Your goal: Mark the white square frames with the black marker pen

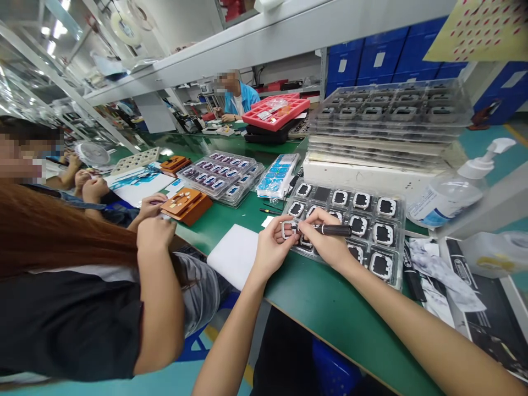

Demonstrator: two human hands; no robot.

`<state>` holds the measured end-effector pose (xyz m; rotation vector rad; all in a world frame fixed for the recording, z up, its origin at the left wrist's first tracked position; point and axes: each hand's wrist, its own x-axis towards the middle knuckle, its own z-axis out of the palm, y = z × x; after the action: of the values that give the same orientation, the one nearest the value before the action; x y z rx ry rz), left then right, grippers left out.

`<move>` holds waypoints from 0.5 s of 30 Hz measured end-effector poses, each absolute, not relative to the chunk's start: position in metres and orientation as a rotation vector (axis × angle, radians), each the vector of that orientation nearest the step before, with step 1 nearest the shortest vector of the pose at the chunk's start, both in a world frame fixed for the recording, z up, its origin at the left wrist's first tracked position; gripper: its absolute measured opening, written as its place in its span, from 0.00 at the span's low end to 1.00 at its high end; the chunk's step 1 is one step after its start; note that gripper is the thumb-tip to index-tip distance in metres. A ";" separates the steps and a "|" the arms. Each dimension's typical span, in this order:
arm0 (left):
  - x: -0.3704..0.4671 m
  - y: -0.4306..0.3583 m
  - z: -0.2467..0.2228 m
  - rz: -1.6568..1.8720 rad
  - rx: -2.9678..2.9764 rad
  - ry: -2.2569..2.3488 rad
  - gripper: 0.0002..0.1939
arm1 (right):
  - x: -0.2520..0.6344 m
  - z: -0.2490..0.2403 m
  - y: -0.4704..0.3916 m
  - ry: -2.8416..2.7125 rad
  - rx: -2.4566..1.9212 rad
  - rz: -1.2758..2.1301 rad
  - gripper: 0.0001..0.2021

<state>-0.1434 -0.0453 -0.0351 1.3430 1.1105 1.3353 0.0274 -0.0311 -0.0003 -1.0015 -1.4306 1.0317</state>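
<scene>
My left hand (272, 246) is closed on a small silver-grey frame part (286, 229), held by its edges above the near left corner of a clear plastic tray. In my right hand (328, 240) is a black marker pen (332, 230), its tip end pointing left at the frame part. Whether the tip touches the part I cannot tell. The clear tray (399, 242) lies under and behind my hands, with similar frame parts with dark centres in several of its pockets. One pocket (322, 194) in its back row shows no frame.
Behind the tray rises a stack of clear trays (388, 118). A pump bottle (451, 192) and markers (460, 264) stand or lie at right. White foam (235, 256) lies left of my hands. A co-worker (159, 258) sits close at left beside an orange fixture (187, 206).
</scene>
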 end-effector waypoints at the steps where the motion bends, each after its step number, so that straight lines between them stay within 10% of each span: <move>1: -0.143 -0.045 -0.035 1.336 1.338 1.111 0.25 | 0.027 0.000 -0.031 -1.431 -1.001 1.034 0.12; 15: -0.145 -0.045 -0.035 1.329 1.338 1.093 0.25 | 0.026 -0.002 -0.031 -1.455 -0.996 1.021 0.12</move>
<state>-0.1448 -0.0449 -0.0353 1.3383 1.0927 1.3287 0.0262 -0.0308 -0.0017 -0.9964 -1.4554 1.0209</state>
